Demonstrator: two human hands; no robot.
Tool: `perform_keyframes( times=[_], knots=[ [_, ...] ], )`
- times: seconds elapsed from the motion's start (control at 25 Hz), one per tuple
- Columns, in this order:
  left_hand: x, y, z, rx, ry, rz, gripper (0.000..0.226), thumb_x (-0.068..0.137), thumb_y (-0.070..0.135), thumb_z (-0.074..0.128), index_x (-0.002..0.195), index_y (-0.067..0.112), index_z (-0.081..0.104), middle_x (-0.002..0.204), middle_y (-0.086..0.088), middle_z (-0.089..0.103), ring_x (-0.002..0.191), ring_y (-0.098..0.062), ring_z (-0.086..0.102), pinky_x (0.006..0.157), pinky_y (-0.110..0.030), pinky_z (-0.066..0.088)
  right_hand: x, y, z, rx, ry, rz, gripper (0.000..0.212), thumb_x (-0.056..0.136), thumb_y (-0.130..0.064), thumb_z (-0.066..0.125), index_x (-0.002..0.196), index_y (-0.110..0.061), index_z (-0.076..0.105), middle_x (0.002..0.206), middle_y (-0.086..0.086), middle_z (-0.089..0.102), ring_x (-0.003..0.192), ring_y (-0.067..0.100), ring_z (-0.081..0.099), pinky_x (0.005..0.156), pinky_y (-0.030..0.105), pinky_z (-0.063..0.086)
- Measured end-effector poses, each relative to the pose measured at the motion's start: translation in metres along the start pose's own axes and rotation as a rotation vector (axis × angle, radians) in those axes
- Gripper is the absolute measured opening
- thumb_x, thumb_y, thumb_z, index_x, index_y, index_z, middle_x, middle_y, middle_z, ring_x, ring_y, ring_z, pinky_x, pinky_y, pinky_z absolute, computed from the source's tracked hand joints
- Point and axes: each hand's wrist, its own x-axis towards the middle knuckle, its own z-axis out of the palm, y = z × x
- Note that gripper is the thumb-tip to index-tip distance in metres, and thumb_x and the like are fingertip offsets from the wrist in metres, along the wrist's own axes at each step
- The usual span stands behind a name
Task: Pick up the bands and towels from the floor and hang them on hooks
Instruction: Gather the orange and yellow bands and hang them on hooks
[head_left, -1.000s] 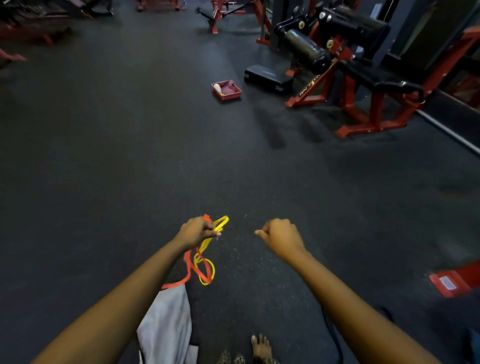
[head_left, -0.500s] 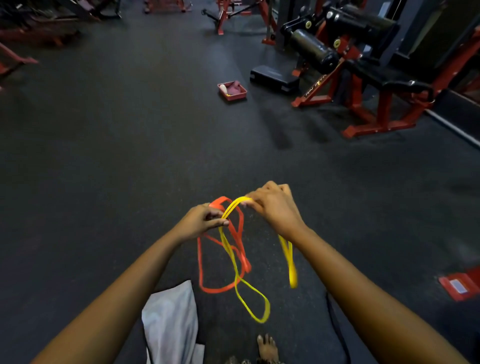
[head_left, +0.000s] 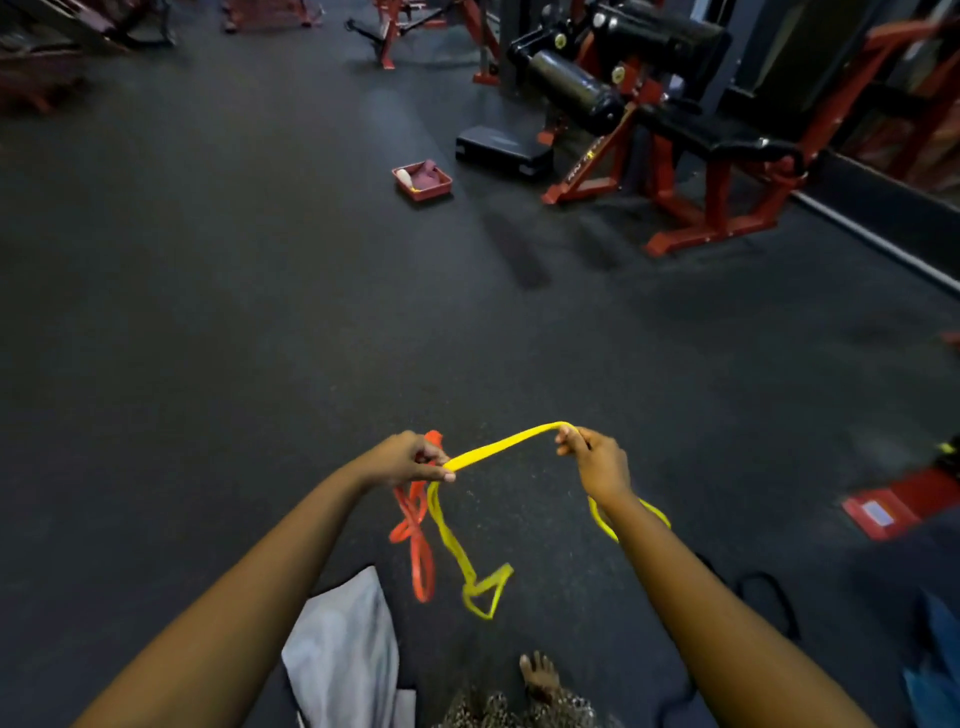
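Stretching a yellow resistance band (head_left: 498, 448) between them above the dark gym floor (head_left: 260, 338), both hands pinch it, the left hand (head_left: 410, 460) also gripping an orange band (head_left: 415, 525), the right hand (head_left: 597, 460) apart, a white towel (head_left: 343, 654) hanging below the left forearm.

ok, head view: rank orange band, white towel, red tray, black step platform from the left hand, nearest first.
1. orange band, gripped in the left hand.
2. white towel, under the left forearm.
3. red tray, on floor far ahead.
4. black step platform, beyond the tray, rightward.
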Motion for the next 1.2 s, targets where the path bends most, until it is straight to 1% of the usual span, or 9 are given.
perform_keyframes(
  times=[0.12,0.28,0.4,0.52,0.72,0.84,0.92,1.04,1.2],
  knots=[
    [0.014,0.006,0.021,0.207,-0.165,-0.024,0.021,0.08,0.028,0.068,0.091,0.01,0.071,0.048,0.014,0.042,0.044,0.01,0.044,0.047,-0.009,0.029,-0.015,0.024,-0.012,0.092,0.067,0.093,0.028,0.095,-0.03,0.047,0.077,-0.021,0.067,0.065,-0.012,0.062,0.083,0.012,0.06,0.07,0.017,0.041],
    [0.023,0.039,0.043,0.121,-0.187,0.032,0.023,0.081,0.028,0.066,0.061,0.017,0.062,0.038,0.011,0.043,0.042,-0.001,0.038,0.051,-0.02,0.027,-0.061,0.069,-0.03,-0.125,-0.06,0.246,0.022,0.092,-0.021,0.054,0.102,-0.007,0.067,0.099,0.013,0.066,0.105,0.021,0.058,0.097,0.036,0.042],
    [0.023,0.094,0.063,0.106,-0.294,0.193,0.015,0.082,0.027,0.065,0.071,0.017,0.07,0.045,0.015,0.049,0.052,0.001,0.041,0.054,-0.017,0.031,-0.108,0.064,-0.034,-0.273,-0.058,-0.136,0.061,0.082,-0.016,0.066,0.137,-0.009,0.041,0.138,0.009,0.048,0.13,0.023,0.043,0.109,0.031,0.031],
    [0.011,0.154,0.086,0.018,-0.391,0.353,0.015,0.084,0.024,0.063,0.07,0.03,0.067,0.073,0.002,0.056,0.074,-0.005,0.046,0.069,-0.024,0.036,-0.153,0.037,-0.05,-0.204,0.104,-0.407,0.043,0.086,-0.02,0.059,0.127,-0.014,0.05,0.123,0.008,0.058,0.114,0.022,0.053,0.1,0.029,0.039],
    [-0.024,0.216,0.126,0.051,-0.534,0.565,0.011,0.077,0.035,0.068,0.075,0.024,0.069,0.067,0.003,0.052,0.065,-0.01,0.042,0.061,-0.028,0.032,-0.233,0.044,-0.132,-0.61,0.161,-0.186,0.027,0.09,-0.037,0.046,0.109,-0.025,0.06,0.103,-0.003,0.068,0.098,0.017,0.06,0.089,0.036,0.039],
    [-0.054,0.25,0.17,0.085,-0.578,0.702,0.019,0.07,0.047,0.065,0.072,0.028,0.07,0.066,-0.006,0.046,0.062,-0.015,0.037,0.055,-0.027,0.029,-0.319,0.067,-0.172,-0.134,0.321,-0.099,0.027,0.087,-0.033,0.045,0.097,-0.015,0.063,0.082,-0.01,0.059,0.072,-0.004,0.053,0.074,0.02,0.042],
    [-0.085,0.28,0.207,0.031,-0.599,0.743,0.014,0.074,0.045,0.067,0.067,0.032,0.069,0.062,0.002,0.052,0.059,-0.011,0.042,0.052,-0.023,0.033,-0.382,0.084,-0.184,0.182,0.482,-0.075,0.017,0.093,-0.024,0.047,0.101,-0.018,0.061,0.09,-0.01,0.058,0.081,-0.01,0.053,0.082,0.015,0.04],
    [-0.13,0.317,0.269,-0.015,-0.73,0.799,0.015,0.081,0.025,0.066,0.066,0.024,0.067,0.062,-0.001,0.053,0.062,-0.016,0.045,0.058,-0.029,0.039,-0.467,0.102,-0.178,0.615,0.599,-0.058,0.018,0.096,-0.018,0.041,0.102,-0.023,0.057,0.121,-0.004,0.057,0.12,0.007,0.048,0.105,0.026,0.033],
    [-0.21,0.357,0.362,0.114,-0.902,0.987,0.029,0.075,0.037,0.068,0.067,0.009,0.065,0.062,-0.003,0.045,0.06,-0.013,0.039,0.057,-0.03,0.03,-0.584,0.12,-0.167,1.059,0.866,-0.182,0.028,0.073,-0.032,0.059,0.09,-0.011,0.055,0.107,0.009,0.071,0.113,0.018,0.06,0.097,0.019,0.046]
  ],
)
